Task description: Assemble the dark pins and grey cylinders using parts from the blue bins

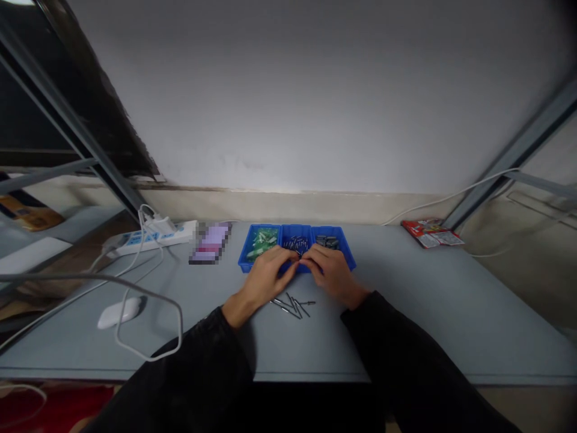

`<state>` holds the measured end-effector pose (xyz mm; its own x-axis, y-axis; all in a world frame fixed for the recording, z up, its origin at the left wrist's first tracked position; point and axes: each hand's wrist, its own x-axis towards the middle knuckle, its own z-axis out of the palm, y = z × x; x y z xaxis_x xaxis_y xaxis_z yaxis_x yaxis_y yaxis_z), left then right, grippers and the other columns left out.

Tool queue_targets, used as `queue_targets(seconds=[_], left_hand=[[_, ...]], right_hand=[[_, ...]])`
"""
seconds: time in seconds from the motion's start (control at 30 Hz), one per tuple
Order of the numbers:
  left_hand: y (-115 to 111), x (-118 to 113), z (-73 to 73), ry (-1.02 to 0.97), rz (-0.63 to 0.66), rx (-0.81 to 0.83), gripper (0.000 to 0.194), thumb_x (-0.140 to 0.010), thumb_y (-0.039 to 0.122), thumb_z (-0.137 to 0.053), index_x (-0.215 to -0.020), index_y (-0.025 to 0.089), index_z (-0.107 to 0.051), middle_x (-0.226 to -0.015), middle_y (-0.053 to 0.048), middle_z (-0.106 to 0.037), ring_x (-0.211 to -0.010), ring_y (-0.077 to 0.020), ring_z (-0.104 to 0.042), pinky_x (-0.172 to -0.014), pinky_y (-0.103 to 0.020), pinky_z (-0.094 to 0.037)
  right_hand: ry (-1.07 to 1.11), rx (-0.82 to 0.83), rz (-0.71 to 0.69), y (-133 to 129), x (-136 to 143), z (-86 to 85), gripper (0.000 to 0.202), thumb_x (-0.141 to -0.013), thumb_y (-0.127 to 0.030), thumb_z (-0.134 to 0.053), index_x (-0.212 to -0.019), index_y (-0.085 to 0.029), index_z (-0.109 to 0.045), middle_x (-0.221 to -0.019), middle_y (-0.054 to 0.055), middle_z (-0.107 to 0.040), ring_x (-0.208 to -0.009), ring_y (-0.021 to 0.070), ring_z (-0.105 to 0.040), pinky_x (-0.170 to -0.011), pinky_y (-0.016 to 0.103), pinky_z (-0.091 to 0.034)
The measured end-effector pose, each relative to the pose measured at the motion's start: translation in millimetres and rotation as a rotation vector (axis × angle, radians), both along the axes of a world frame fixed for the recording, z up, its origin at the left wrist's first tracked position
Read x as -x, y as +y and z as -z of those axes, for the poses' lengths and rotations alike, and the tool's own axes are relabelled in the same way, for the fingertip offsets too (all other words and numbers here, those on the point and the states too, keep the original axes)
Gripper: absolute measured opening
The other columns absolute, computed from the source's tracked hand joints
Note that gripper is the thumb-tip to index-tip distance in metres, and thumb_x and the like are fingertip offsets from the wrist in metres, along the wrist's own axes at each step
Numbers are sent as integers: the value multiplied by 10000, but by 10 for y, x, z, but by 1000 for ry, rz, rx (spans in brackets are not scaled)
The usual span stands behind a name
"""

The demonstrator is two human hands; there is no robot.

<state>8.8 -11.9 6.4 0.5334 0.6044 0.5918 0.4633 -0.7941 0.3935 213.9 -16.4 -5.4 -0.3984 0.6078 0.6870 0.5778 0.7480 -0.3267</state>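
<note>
Metal rods (294, 305) lie slantwise on the worktop (406, 307), nearer the left hand (267, 270) than the right hand (334, 273); above the blue tray (345, 245), both hands' fingers bunch narrowly, contents impossible to tell.

A grey bench (406, 337) with a straight front edge stands against a pale grey wall (293, 108), whose foot is a cream band (293, 206) with a rough upper line. Slanting metal posts rise at the left (67, 114) and right (518, 138), each joined by a crossbar (49, 174). Behind the left post is a large dark panel (31, 90), perhaps a window; its border with the wall is ragged. A bright light (20, 2) shows at the top left corner; the wall's upper right darkens into shadow.
</note>
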Motion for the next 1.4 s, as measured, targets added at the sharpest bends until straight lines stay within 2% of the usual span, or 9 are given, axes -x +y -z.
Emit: queue_targets(seconds=[0.13, 0.33, 0.57, 0.93, 1.13, 1.3, 1.4], left_hand=[[13, 16, 0, -14, 51, -51, 106, -986, 233, -565, -1041, 177, -635, -981, -62, -672, -932, -207, -587, -854, -384, -502], [23, 36, 30, -84, 19, -21, 47, -943, 194, -585, -947, 171, -626, -862, -32, -637, -815, -174, -586, -763, -325, -493], [2, 26, 32, -146, -1, 12, 62, -956, 205, -576, -955, 176, -630, -846, -24, -651, -770, -152, -599, -725, -309, -498], [23, 37, 49, -137, -13, 17, 95, -996, 239, -565, -1003, 181, -640, -922, -40, -685, -858, -168, -631, -787, -337, -517], [20, 54, 29, -81, -61, -3, 139, -1004, 276, -559, -992, 178, -658, -843, -27, -654, -769, -164, -586, -727, -316, -487], [13, 60, 12, -22, -33, -38, 175, -1007, 259, -527, -1009, 171, -678, -795, -29, -648, -747, -170, -565, -714, -316, -468], [15, 58, 7, -30, -33, -43, 178, -1003, 249, -521, -979, 169, -678, -776, -28, -643, -736, -170, -554, -710, -319, -461]], right_hand=[[-27, -12, 2, -25, 35, 15, 256, -1052, -323, -493, -873, -209, -635, -828, 24, -655, -753, 145, -610, -698, 287, -461], [-31, 17, -19, -37, 45, -29, 184, -1017, -364, -568, -962, -203, -639, -869, 27, -667, -770, 148, -622, -706, 281, -472], [-90, 0, -3, -42, 53, -16, 136, -970, -220, -573, -1084, -194, -642, -933, 36, -672, -803, 158, -623, -721, 286, -485], [-52, 5, 1, -13, 34, -4, 156, -1036, -233, -493, -1008, -206, -644, -930, 41, -686, -842, 163, -650, -756, 301, -505], [-35, 0, 9, -30, 45, -12, 198, -1054, -253, -455, -1011, -201, -641, -894, 42, -669, -837, 166, -638, -758, 306, -497], [-31, -4, -8, -31, 53, -4, 192, -1051, -261, -462, -1001, -204, -639, -882, 42, -667, -824, 167, -636, -748, 304, -499], [-16, -1, -24, -40, 55, -14, 147, -1037, -244, -484, -1063, -209, -625, -935, 45, -684, -855, 170, -649, -768, 306, -510]])
